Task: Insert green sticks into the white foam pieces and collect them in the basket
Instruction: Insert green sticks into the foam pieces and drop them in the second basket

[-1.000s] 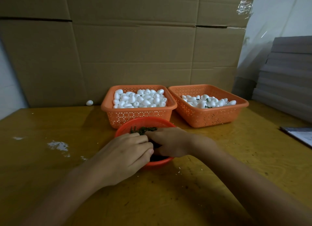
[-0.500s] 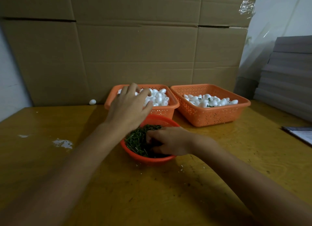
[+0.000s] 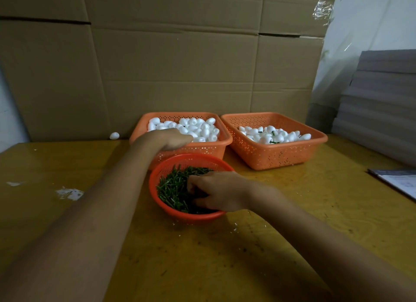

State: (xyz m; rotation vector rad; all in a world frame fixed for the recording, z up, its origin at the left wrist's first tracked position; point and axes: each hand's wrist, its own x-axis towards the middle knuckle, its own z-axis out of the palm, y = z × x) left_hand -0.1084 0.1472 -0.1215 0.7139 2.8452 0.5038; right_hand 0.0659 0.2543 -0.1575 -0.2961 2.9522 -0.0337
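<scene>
**My left hand (image 3: pixel 167 139) has jumped from the red bowl (image 3: pixel 157 173) to the foam pieces (image 3: pixel 198 128).**

Its fingers curl into the left basket (image 3: pixel 225 141), grip hidden. My right hand (image 3: pixel 216 193) pinches green sticks (image 3: pixel 173 189) in the red bowl, so another pairing starts. Finished pieces (image 3: pixel 270 135) lie in the right basket (image 3: pixel 319 140) on a scuffed yellow counter (image 3: pixel 247 256), cardboard (image 3: pixel 180 65) behind.

Green sticks (image 3: pixel 173 189) in bowl (image 3: pixel 193 216); foam pieces (image 3: pixel 198 127) in basket (image 3: pixel 203 150).
</scene>
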